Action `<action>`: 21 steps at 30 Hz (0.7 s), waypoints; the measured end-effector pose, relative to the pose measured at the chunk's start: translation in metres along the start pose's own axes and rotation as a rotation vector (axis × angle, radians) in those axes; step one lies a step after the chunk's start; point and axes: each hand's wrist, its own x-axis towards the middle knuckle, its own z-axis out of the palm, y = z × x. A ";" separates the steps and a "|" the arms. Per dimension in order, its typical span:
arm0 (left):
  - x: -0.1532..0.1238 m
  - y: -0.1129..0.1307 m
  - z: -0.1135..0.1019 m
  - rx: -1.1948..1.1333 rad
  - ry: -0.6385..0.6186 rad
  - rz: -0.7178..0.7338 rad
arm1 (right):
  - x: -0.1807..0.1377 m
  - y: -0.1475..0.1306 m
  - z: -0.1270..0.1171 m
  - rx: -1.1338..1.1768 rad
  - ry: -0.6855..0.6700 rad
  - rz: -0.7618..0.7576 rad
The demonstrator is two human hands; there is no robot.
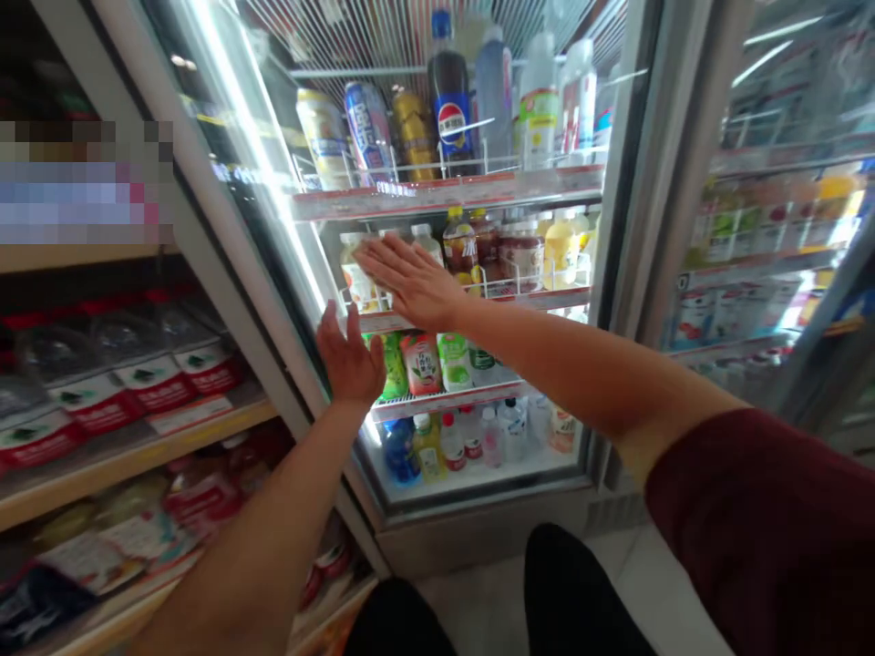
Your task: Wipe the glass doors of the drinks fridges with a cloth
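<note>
A lit drinks cooler point(471, 533) stands in front of me. My right hand point(414, 282) stretches across it with the fingers straight and close together, holding nothing. Behind that hand is the middle shelf, with a tea bottle point(459, 241) just beyond. Lower and to the left, by the cooler's left edge, my left hand point(351, 355) is raised with fingers apart and nothing in it. Green bottles and a red bottle point(421, 363) stand on the shelf just right of it. Whether either hand touches the glass, I cannot tell.
Cans, a cola bottle point(451, 100) and other bottles fill the cooler's top shelf. At left, a wooden rack point(225, 424) carries large red-labelled water bottles point(143, 364) and packs below. Another cooler point(738, 255) stands at right. My knees show above the tiled floor point(471, 610).
</note>
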 end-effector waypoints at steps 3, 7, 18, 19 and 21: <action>0.027 0.027 -0.006 -0.055 0.001 0.190 | 0.003 0.000 -0.008 0.089 -0.018 -0.015; 0.062 0.057 0.003 -0.089 -0.123 0.401 | -0.008 0.033 -0.035 0.147 0.026 -0.006; 0.114 0.066 0.020 0.078 0.023 0.343 | -0.127 0.150 -0.046 -0.272 0.253 0.288; 0.121 0.070 0.023 0.098 0.047 0.335 | -0.128 0.149 -0.044 -0.276 0.262 0.292; 0.122 0.081 0.033 0.129 0.089 0.318 | -0.126 0.147 -0.042 -0.272 0.269 0.288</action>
